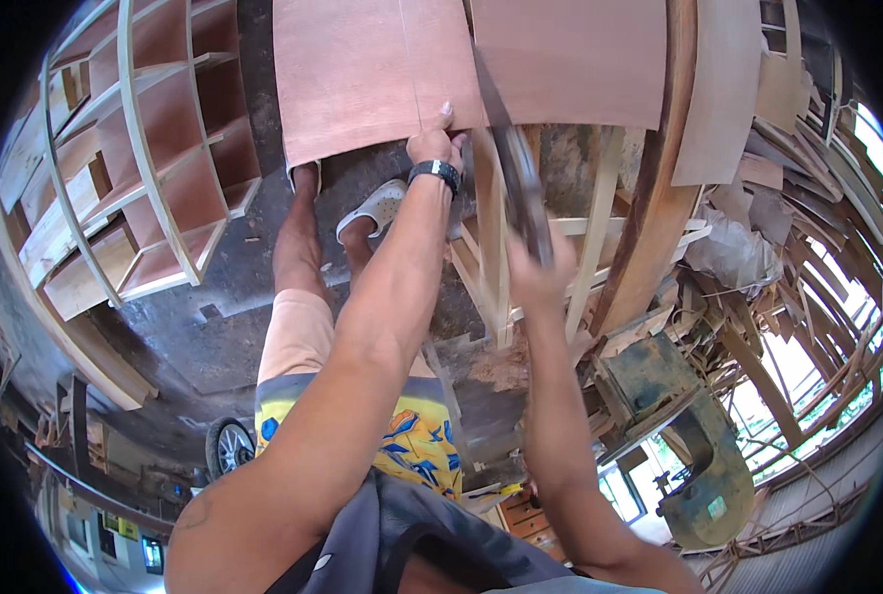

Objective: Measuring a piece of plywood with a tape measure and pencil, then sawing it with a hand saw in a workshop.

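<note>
A reddish plywood sheet [352,79] lies ahead of me, with a thin line drawn across it. My left hand [436,148], with a dark watch on its wrist, is closed on the sheet's near edge, thumb on top and the other fingers partly hidden below. To its right, my right hand [542,272] is wrapped round the grip of a handsaw [509,134], blurred by motion. The saw's blade slants up to the cut in the plywood, between the left piece and the right piece [570,64]. A pale wooden frame [491,218] stands under the sheet.
A wooden shelf unit [164,148] with several compartments stands at the left. On the right are a thick timber beam [649,178], piled wood offcuts [788,198], a plastic bag [734,252] and a green cast machine [709,465]. My foot in a white clog [377,208] is below the sheet.
</note>
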{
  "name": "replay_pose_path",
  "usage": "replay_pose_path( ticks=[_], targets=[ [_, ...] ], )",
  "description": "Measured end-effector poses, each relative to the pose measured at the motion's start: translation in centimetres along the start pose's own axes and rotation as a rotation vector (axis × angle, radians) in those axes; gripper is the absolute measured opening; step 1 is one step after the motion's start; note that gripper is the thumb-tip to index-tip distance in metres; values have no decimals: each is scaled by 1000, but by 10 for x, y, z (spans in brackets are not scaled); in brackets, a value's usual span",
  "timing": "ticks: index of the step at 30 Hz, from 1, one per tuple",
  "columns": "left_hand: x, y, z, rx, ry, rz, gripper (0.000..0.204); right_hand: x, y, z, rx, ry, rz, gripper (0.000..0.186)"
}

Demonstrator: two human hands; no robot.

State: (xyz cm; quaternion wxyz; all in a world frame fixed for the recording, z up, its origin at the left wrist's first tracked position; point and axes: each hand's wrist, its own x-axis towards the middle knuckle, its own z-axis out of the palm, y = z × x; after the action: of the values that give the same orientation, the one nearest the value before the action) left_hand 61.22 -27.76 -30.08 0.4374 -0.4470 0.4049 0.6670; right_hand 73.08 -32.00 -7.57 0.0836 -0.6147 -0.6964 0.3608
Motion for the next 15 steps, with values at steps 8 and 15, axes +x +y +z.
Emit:
replay_pose_path(
  ticks=[8, 15],
  targets=[
    [16, 12, -14, -56, 20, 8, 37, -74, -54, -48, 19, -104, 131, 35],
    [0, 4, -28, -18, 23, -33, 36, -72, -42, -40, 8, -131, 217, 32]
  ],
)
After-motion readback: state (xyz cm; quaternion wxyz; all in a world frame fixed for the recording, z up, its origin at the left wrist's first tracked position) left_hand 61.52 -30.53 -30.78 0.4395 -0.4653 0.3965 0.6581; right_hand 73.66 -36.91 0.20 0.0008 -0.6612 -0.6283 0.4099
